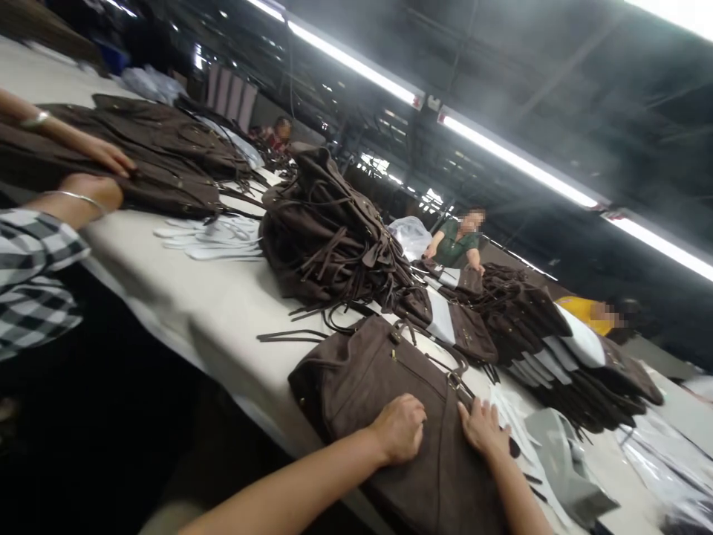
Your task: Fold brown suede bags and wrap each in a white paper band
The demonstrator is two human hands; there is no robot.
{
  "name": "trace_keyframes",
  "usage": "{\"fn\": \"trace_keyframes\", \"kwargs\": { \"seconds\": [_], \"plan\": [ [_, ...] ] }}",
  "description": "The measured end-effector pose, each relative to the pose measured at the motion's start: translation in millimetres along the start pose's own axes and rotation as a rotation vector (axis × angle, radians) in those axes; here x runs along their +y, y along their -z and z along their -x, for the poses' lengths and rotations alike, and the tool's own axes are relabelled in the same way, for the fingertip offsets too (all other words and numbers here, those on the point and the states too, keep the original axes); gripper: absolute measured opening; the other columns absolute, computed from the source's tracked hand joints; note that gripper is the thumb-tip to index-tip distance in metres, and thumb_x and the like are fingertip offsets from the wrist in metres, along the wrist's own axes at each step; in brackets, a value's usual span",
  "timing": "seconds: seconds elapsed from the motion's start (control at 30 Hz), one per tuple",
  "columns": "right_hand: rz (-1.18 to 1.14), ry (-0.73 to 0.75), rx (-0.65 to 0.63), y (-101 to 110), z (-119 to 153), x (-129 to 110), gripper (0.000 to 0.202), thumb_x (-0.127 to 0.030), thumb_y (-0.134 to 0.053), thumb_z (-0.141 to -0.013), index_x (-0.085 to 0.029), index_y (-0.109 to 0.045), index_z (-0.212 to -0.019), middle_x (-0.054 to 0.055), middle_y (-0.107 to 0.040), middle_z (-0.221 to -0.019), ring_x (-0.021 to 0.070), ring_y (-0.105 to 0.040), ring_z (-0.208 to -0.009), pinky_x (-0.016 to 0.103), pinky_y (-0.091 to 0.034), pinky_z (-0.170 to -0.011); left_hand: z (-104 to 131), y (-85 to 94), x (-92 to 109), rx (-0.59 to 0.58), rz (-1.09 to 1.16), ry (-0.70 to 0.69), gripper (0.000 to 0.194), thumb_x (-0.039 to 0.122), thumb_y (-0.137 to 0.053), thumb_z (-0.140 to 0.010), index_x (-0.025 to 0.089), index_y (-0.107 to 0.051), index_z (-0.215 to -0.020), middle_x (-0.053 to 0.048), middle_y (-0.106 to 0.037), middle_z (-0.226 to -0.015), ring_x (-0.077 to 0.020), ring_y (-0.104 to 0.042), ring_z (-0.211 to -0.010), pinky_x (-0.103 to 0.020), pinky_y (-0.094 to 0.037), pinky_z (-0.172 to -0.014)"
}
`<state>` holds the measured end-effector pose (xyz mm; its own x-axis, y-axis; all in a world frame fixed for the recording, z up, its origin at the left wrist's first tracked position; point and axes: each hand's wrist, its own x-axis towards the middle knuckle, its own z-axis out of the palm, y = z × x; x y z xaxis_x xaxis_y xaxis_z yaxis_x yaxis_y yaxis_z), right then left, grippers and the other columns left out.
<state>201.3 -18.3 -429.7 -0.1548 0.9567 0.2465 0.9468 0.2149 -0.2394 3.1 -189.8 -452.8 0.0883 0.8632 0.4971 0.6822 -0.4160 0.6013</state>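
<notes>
A dark brown bag [356,379] with straps, buckles and a small zip lies on the cloth-covered table's near edge. My left hand [399,429] rests on the middle of the bag, its fingers curled in; what they hold, if anything, is hidden. On the bag's right side, near a buckle, my right hand [484,426] lies with its fingers spread. White strips [521,431] and a grey tool-like object [568,461] are just beyond my right hand.
Heaped brown bags [328,230] stand behind, and stacked bags [557,357] at the right. At the left, a co-worker's hands [100,174] touch another bag. White strips [217,236] lie on the table [183,297]. Clear plastic [668,461] is at the lower right. Other people are farther back.
</notes>
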Motion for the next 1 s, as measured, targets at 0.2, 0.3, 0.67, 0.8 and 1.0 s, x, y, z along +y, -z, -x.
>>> {"fn": "trace_keyframes", "kwargs": {
  "seconds": [0.2,0.3,0.67,0.8,1.0],
  "plan": [
    [-0.328,0.359,-0.016,34,-8,-131,0.071,-0.057,-0.032,-0.091,-0.011,-0.045,-0.144,0.019,-0.039,-0.151,0.0308,-0.027,-0.145,0.053,-0.021,-0.117,3,1.4,3,0.079,-0.001,-0.013,0.02,0.008,-0.056,-0.078,0.011,-0.071,-0.093,-0.013,-0.07,-0.108,-0.0244,-0.063,-0.104,-0.035,-0.052,-0.098],
    [-0.567,0.507,-0.042,18,10,-167,0.07,-0.06,-0.032,-0.093,-0.017,-0.04,-0.147,0.012,-0.04,-0.152,0.0253,-0.033,-0.143,0.046,-0.025,-0.118,17,9.4,6,0.136,-0.014,0.007,0.023,0.007,-0.054,-0.08,0.012,-0.069,-0.095,-0.012,-0.069,-0.111,-0.0224,-0.06,-0.112,-0.033,-0.05,-0.103],
    [-1.433,0.033,-0.201,-58,25,-119,0.063,-0.065,-0.056,-0.081,-0.012,-0.067,-0.112,0.015,-0.07,-0.114,0.0283,-0.063,-0.113,0.044,-0.047,-0.105,70,137.9,18,0.65,-0.601,0.352,0.035,0.027,-0.055,-0.092,0.021,-0.055,-0.126,-0.012,-0.056,-0.13,-0.0302,-0.047,-0.127,-0.049,-0.038,-0.111],
    [-1.544,-0.056,-0.216,-56,24,-120,0.057,-0.063,-0.065,-0.075,-0.013,-0.071,-0.1,0.013,-0.074,-0.099,0.0276,-0.068,-0.103,0.042,-0.053,-0.097,51,171.0,4,0.365,-0.44,0.704,0.037,0.042,-0.063,-0.085,0.016,-0.065,-0.111,-0.013,-0.066,-0.107,-0.0313,-0.06,-0.106,-0.044,-0.046,-0.097],
    [-1.425,-0.011,-0.281,-55,28,-120,0.062,-0.065,-0.07,-0.065,-0.013,-0.072,-0.099,0.011,-0.074,-0.09,0.0255,-0.069,-0.091,0.041,-0.053,-0.09,37,184.8,-3,0.348,-0.211,0.75,0.027,0.043,-0.062,-0.078,0.018,-0.071,-0.075,-0.008,-0.071,-0.081,-0.0288,-0.065,-0.088,-0.035,-0.048,-0.081]
  ]
}}
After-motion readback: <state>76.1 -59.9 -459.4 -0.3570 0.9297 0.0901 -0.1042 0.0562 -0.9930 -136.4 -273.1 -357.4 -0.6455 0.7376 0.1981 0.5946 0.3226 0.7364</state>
